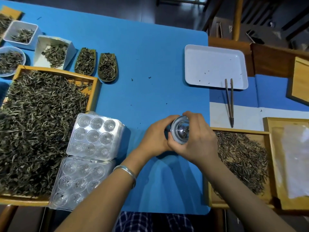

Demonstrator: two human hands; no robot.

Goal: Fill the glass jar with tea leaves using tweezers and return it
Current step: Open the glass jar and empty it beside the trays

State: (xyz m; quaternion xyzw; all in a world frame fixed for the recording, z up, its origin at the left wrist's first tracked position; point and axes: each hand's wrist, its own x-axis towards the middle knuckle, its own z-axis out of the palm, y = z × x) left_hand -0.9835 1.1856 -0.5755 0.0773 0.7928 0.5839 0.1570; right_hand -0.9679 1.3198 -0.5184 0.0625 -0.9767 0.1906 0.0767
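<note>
Over the blue table [133, 64], near its front edge, your left hand [154, 136] and right hand [199, 139] both curl around the glass jar [180, 129]; its metal end faces up toward you, long axis roughly vertical. Tweezers [229, 101] lie well apart, tips resting on the white tray [215, 64], joined end pointing toward you

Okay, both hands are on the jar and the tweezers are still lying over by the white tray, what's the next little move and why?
Probably twist the lid off. Both hands, left and right, grip the jar with its shiny lid still on, so no leaves can go in yet. The tweezers lie untouched, tips resting on the tray; reach for them afterwards.
</note>
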